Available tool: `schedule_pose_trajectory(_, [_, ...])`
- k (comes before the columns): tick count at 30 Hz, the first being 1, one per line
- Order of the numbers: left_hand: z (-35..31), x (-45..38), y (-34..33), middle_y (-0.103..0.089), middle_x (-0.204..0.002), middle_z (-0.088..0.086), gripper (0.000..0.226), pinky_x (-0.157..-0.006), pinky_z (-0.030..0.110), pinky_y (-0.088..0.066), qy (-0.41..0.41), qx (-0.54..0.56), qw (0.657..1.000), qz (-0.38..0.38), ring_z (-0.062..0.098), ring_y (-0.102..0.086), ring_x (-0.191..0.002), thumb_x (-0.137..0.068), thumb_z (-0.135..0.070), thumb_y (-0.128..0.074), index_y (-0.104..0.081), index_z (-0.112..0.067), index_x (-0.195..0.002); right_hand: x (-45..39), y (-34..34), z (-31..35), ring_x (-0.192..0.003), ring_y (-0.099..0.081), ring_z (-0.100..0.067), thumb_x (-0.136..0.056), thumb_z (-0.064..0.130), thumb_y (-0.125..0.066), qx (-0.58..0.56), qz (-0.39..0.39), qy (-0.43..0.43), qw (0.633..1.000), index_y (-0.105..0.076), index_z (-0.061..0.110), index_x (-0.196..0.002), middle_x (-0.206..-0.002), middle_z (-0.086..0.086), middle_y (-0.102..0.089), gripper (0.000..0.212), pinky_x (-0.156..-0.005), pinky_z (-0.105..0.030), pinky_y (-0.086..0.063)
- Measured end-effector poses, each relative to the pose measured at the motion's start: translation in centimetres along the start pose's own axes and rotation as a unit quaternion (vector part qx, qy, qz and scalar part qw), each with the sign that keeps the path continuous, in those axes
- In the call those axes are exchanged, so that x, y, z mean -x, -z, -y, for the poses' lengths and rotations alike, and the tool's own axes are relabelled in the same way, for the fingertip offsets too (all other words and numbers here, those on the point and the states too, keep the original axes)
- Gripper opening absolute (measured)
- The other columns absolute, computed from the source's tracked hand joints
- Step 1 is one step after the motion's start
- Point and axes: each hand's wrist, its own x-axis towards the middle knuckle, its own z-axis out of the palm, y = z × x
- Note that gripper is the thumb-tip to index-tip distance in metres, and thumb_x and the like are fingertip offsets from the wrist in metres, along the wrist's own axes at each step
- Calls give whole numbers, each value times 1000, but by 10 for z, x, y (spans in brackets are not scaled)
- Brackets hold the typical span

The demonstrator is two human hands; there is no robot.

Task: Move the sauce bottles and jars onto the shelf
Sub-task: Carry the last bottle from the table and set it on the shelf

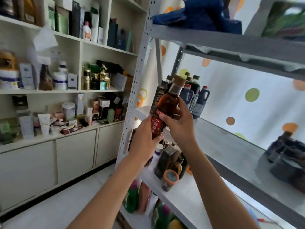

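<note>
Both hands, left hand [143, 138] and right hand [179, 123], grip the sauce bottle [165, 109]. Held upright, it seems headed for the shelf [231, 146] beside the other bottles [194, 93].

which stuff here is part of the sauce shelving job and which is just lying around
Job: amber sauce bottle held by left hand and right hand; dark sauce bottles on the metal shelf; orange-lid jar.
Not job: boxes in white cabinet; blue bag.
</note>
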Motion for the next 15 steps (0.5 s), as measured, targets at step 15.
schedule_pose_trajectory(15, [45,-71,-23,-33,-150,-3,60,-111,36,-36,14,-123,986,115,17,-40,-132,-93,-25,-59,-31,-19,-146,-144,-21,-70,-115,-54,-26,-93,19,-66,177,-37,-30,983,-24,26,-155,-133,-10,-47,75,-77,-29,-39])
